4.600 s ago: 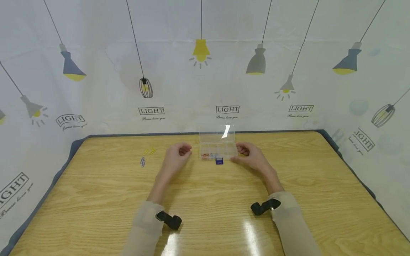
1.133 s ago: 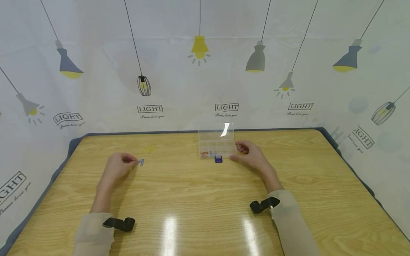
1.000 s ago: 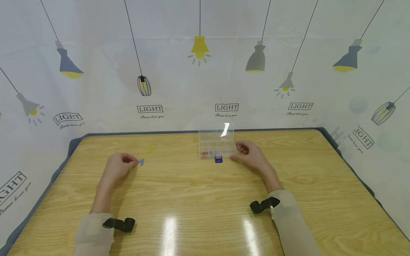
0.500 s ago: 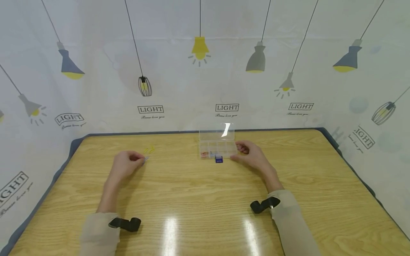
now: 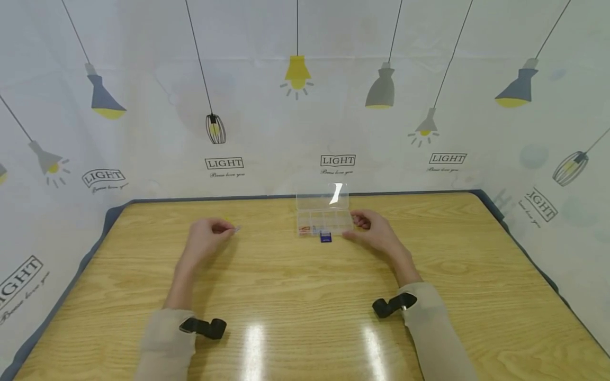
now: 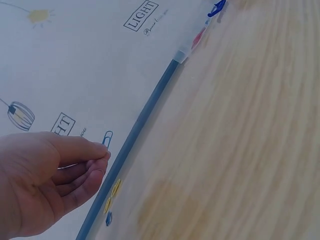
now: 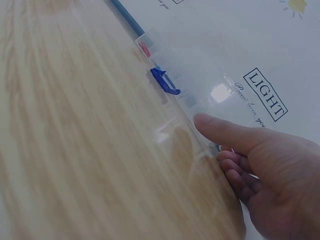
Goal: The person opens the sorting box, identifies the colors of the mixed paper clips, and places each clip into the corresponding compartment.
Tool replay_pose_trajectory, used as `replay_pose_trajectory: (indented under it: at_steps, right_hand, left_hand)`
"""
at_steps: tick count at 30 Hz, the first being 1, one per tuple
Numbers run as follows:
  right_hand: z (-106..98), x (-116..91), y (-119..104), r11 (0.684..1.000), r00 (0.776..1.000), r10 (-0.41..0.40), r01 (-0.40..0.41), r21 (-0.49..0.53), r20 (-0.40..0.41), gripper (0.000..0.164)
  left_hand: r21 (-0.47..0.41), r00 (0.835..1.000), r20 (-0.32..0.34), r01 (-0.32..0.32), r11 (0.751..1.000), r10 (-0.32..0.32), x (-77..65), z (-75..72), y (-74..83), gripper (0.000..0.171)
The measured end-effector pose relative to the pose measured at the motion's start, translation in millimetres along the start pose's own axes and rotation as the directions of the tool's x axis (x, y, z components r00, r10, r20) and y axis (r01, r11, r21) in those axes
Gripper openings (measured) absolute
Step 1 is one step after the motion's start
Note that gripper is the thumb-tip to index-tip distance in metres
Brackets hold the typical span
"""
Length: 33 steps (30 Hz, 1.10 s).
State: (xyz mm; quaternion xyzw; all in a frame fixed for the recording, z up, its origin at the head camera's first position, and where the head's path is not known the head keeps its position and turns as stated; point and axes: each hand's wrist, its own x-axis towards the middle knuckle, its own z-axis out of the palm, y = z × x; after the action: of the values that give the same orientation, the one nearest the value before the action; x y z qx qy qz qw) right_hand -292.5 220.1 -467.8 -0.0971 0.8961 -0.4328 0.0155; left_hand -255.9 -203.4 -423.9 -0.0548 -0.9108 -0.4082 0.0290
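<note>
Between thumb and fingertips my left hand (image 5: 207, 239) pinches a blue paper clip (image 6: 108, 138), raised over the table on the left. Two yellow paper clips (image 6: 116, 187) and another blue paper clip (image 6: 109, 219) lie below; in the head view the hand mostly hides them. A clear plastic compartment box (image 5: 343, 225) stands farther right, its transparent lid (image 5: 316, 199) raised. Red paper clips (image 5: 304, 229) lie in its leftmost compartment, blue ones in the one beside it. My right hand (image 5: 376, 233) grips the box's right end, thumb at the front corner, fingers curled at the side.
A dark blue latch (image 5: 326, 237) juts from the box's front edge. The wooden table (image 5: 305, 286) ends at a dark blue border (image 5: 214, 199), with a lamp-printed white backdrop (image 5: 267, 116) behind and at both sides.
My left hand went from beside the box to the loose clips, picked up a blue paper clip, and is now moving right with it. My right hand has stayed at the box.
</note>
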Motion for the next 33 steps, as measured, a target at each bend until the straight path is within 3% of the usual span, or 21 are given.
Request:
replay_pose_trajectory:
  at_steps: [14, 21, 33]
  right_hand:
    - [-0.2, -0.6, -1.5, 1.0, 1.0, -0.004, 0.004, 0.013, 0.005, 0.063]
    - [0.6, 0.2, -2.2, 1.0, 1.0, -0.006, 0.006, 0.009, 0.005, 0.063]
    - [0.4, -0.4, -1.7, 1.0, 1.0, 0.002, -0.002, 0.019, 0.009, 0.065]
  left_hand:
    - [-0.091, 0.999, 0.026, -0.031, 0.995, 0.033, 10.0, 34.2, 23.5, 0.013]
    - [-0.094, 0.999, 0.039, -0.01, 0.996, 0.014, 12.7, 46.2, 32.7, 0.013]
    - [-0.14, 0.995, 0.033, -0.084, 0.986, 0.09, 20.8, 73.7, 51.8, 0.01]
